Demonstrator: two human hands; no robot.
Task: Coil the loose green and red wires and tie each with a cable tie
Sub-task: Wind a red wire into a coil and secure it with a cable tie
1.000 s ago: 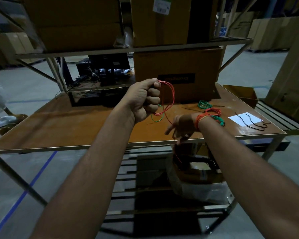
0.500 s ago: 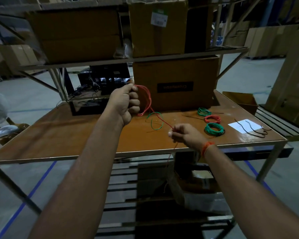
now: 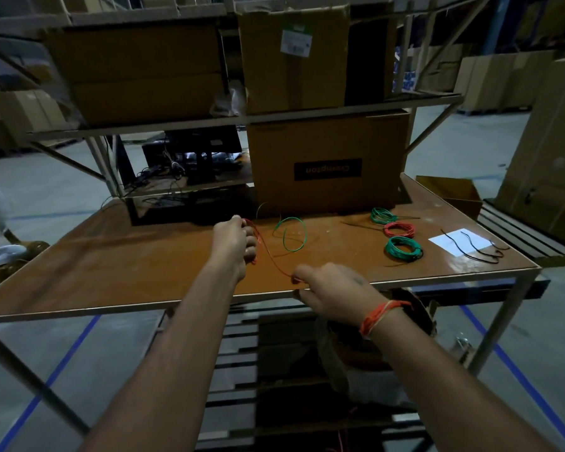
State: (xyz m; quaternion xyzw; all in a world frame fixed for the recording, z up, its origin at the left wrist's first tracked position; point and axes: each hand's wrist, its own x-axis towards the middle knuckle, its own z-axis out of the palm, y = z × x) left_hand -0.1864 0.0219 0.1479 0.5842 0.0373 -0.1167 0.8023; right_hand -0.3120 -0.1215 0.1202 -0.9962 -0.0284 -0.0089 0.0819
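Red wire (image 3: 269, 256): a loose strand stretched between both hands above the table, near its front edge; it runs from the left fist down and across to the right fingertips.
Left hand (image 3: 234, 244): fingers curled round the bunched end of the red wire, raised just over the tabletop.
Right hand (image 3: 328, 293): thumb and forefinger pinch the other end of the red wire at the table's front edge; an orange thread band (image 3: 377, 318) circles the wrist.
Green wire (image 3: 291, 234): one loose open loop lying on the table, just behind the red wire, touched by neither hand.
Finished coils: two green coils (image 3: 403, 248) (image 3: 379, 215) and one red coil (image 3: 399, 229) lie grouped on the table's right part.
Cable ties (image 3: 477, 247): thin black strips across a white paper sheet (image 3: 459, 241) at the table's right end.
Table (image 3: 137, 265): brown top on a metal frame.
Cardboard box (image 3: 328, 164): stands at the table's rear, behind the green wire.
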